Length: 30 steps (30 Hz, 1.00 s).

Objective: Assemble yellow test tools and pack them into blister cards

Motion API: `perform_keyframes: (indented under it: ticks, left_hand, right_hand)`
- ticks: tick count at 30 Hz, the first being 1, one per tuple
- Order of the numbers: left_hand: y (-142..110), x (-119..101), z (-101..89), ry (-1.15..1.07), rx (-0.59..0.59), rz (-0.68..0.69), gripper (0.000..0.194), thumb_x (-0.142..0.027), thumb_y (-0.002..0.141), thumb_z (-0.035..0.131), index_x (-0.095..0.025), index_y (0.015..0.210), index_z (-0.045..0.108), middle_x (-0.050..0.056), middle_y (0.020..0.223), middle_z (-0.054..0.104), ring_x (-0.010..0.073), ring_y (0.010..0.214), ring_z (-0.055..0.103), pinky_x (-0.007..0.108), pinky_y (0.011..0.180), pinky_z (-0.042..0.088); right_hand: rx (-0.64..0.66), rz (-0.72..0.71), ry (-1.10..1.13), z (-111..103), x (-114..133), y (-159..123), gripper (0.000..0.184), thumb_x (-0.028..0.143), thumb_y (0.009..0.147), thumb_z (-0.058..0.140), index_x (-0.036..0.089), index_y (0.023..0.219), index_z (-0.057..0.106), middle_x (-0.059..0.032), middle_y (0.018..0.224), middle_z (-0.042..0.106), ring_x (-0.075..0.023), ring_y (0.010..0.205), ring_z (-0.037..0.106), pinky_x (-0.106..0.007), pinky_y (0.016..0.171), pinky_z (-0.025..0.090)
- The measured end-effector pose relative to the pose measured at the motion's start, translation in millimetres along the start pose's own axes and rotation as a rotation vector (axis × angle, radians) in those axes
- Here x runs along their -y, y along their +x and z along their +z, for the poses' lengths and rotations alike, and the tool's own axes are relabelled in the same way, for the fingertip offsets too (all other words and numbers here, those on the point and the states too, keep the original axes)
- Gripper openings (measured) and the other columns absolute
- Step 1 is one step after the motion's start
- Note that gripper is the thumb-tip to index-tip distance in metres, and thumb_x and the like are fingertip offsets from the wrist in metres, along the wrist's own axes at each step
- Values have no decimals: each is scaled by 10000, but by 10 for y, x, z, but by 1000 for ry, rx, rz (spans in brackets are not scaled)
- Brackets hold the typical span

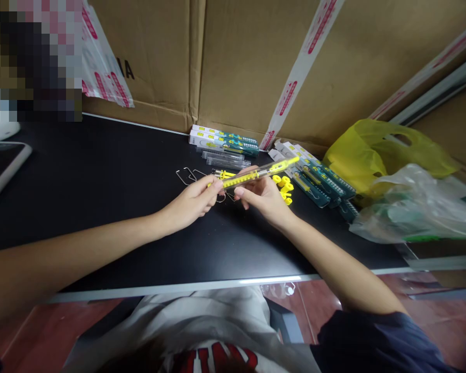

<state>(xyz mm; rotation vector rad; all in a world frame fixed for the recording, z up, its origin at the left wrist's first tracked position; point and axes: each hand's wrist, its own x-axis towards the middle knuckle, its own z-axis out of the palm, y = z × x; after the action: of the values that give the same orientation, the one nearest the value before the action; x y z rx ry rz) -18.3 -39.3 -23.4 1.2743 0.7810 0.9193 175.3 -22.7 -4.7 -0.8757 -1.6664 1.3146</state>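
A clear tubular spring scale (262,172) with a yellow graduated insert slants up to the right above the black table. My left hand (196,202) pinches its lower left end between thumb and fingers. Around its middle, my right hand (266,197) has fingers behind the tube and the thumb in front, below it. The yellow tip at the upper right sticks out free. Beneath my hands lie bent metal hooks (184,176) and another yellow scale part (227,175), partly covered. Several small yellow caps (282,184) are heaped just beyond my right hand.
Clear plastic tubes (225,159) lie before printed boxes (223,139) at the back. More boxes (318,178) are stacked at right, beside a yellow bag (353,150) and a clear plastic bag (419,207). A tablet-like device (3,168) rests at far left. Cardboard (241,62) stands behind the table.
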Motion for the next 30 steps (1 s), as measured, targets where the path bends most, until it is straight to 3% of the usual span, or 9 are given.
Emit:
perform_keyframes:
  ticks: [4, 6, 9, 11, 13, 19, 30]
  left_hand:
    - [66, -137, -133, 21, -210, -19, 292, -427, 914, 508, -186, 753, 479, -94, 523, 269, 36, 385, 210, 163, 368, 163]
    - [112, -184, -221, 18, -300, 17, 293, -394, 919, 494, -188, 712, 472, -89, 506, 256, 40, 377, 207, 174, 364, 169]
    - [178, -195, -339, 24, -368, 97, 348, -436, 918, 504, -193, 672, 467, -83, 487, 246, 49, 377, 219, 189, 362, 202]
    - [207, -174, -387, 51, -398, 135, 376, -459, 920, 509, -192, 658, 469, -80, 473, 255, 52, 380, 242, 190, 367, 244]
    - [224, -150, -406, 76, -413, 152, 379, -452, 929, 502, -190, 658, 475, -78, 466, 268, 55, 382, 261, 189, 373, 278]
    - [238, -123, -400, 129, -457, 121, 335, -317, 943, 461, -185, 635, 469, -82, 451, 275, 58, 373, 280, 177, 372, 321]
    - [251, -121, -426, 153, -460, 114, 305, -250, 895, 471, -187, 596, 451, -81, 456, 284, 53, 372, 283, 177, 369, 326]
  right_hand:
    - [103, -41, -290, -213, 36, 51, 334, 350, 801, 699, 188, 1055, 554, -64, 1014, 670, -122, 743, 595, -230, 559, 474]
    - [37, -106, -544, -368, 85, 87, 199, 300, 831, 649, 173, 979, 609, -53, 913, 689, -141, 768, 602, -267, 657, 484]
    - [-120, -152, -915, -612, 163, 134, 98, 207, 818, 602, 161, 887, 654, -45, 828, 684, -150, 717, 586, -287, 673, 455]
    - [-138, -117, -1079, -746, 210, 146, 96, 201, 805, 601, 157, 849, 674, -44, 784, 679, -154, 686, 570, -289, 653, 431]
    - [-77, -50, -1166, -831, 254, 137, 120, 236, 813, 597, 161, 815, 690, -48, 788, 686, -158, 681, 568, -289, 644, 417]
    - [126, 148, -1354, -821, 331, 72, 179, 326, 831, 601, 184, 822, 710, -43, 810, 709, -160, 697, 600, -266, 627, 385]
    - [101, 246, -1498, -675, 196, 82, 230, 411, 827, 616, 202, 754, 677, -44, 804, 708, -172, 674, 592, -270, 557, 320]
